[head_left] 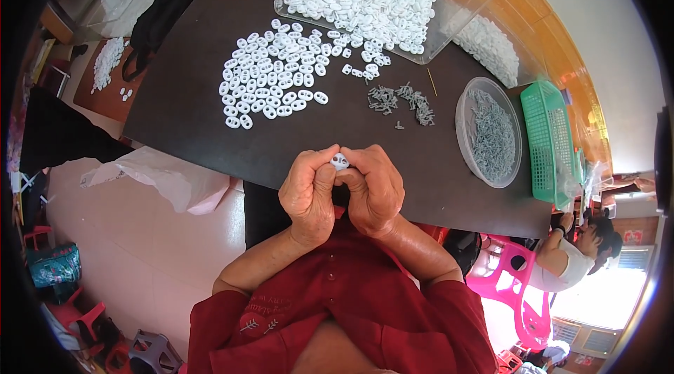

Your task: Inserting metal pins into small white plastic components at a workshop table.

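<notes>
A small white oval plastic piece with dark holes (340, 161) is pinched between my two hands, just off the table's near edge. My left hand (309, 191) grips it from the left with thumb and forefinger, and my right hand (374, 188) does the same from the right. Beyond them on the dark table (182, 93) lies a spread of white two-holed oval pieces (270, 76). To its right are smaller white pieces (366, 69). Small grey pins (421, 107) lie in loose heaps nearer to my right hand.
At the back stands a clear bin (421, 59) full of white pieces. On the right are a round tub (463, 139) of grey pins and a green basket (544, 135). A thin brass-coloured stick (432, 82) lies nearby. Another person (572, 258) sits beyond a pink chair (523, 290).
</notes>
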Demonstrator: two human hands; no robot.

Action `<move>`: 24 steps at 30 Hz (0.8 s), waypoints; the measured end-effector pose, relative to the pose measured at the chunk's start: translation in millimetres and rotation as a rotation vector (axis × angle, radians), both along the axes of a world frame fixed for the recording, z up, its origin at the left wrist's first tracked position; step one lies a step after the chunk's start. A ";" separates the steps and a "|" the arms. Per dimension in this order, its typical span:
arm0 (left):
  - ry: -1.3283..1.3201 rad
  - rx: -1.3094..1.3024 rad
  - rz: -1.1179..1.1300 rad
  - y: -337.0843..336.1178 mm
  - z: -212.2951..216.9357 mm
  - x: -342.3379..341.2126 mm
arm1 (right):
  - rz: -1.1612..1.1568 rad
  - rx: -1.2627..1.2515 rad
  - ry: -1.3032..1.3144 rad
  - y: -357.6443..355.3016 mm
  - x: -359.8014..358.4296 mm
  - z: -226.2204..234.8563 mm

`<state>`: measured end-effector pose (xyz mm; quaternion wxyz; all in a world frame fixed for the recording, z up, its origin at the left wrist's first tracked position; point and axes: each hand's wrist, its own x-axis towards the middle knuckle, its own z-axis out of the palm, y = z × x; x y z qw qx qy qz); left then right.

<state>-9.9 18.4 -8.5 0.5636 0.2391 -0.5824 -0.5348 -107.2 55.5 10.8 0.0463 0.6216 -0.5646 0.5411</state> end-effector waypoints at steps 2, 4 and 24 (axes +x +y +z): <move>0.007 0.007 0.017 0.2 -0.2 -2.0 | 0.001 -0.008 0.001 -1.0 -0.8 -2.1; 0.011 -0.007 0.026 -0.4 -3.3 -2.1 | 0.009 -0.048 0.054 -2.6 -1.2 -4.2; 0.045 0.028 -0.068 0.0 -1.4 2.2 | 0.048 0.001 -0.057 2.7 -2.5 2.7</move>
